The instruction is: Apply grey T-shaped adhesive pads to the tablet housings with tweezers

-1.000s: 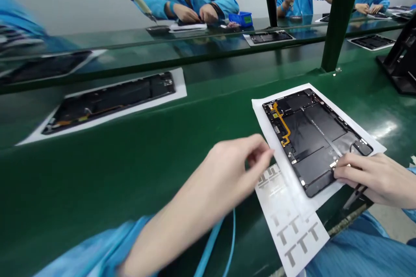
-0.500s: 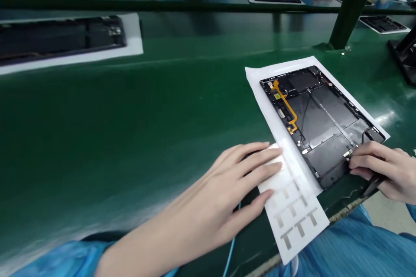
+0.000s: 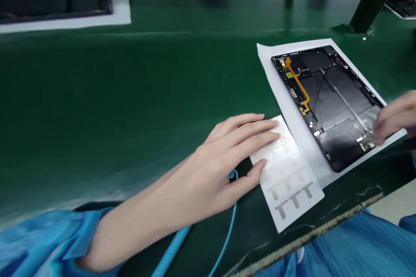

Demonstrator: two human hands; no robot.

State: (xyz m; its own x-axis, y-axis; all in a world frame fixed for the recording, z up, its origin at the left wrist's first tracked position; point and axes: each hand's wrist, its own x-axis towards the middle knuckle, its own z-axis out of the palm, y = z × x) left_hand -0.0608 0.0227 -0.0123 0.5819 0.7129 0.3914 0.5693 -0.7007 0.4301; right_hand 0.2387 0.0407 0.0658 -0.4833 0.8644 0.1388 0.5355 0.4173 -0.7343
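Note:
My left hand (image 3: 227,160) lies flat with fingers stretched out, its fingertips pressing on a white sticker sheet (image 3: 289,184) printed with grey T shapes. To the right lies an opened black tablet (image 3: 328,99) with an orange flex cable, resting on a white sheet of paper (image 3: 276,78). My right hand (image 3: 393,119) hovers blurred over the tablet's lower right corner, fingers curled together. What they pinch, if anything, is too smeared to tell.
The green conveyor belt (image 3: 130,95) carries another opened tablet on white paper (image 3: 65,2) at the upper left. A dark green post (image 3: 373,2) stands at the upper right. A blue wrist-strap cord (image 3: 224,233) runs near the front edge by my blue sleeve.
My left hand went from curled above the sticker sheet to flat upon it. My right hand lifted off the tablet's near corner and moved right. The view tilted down, dropping the co-workers from sight.

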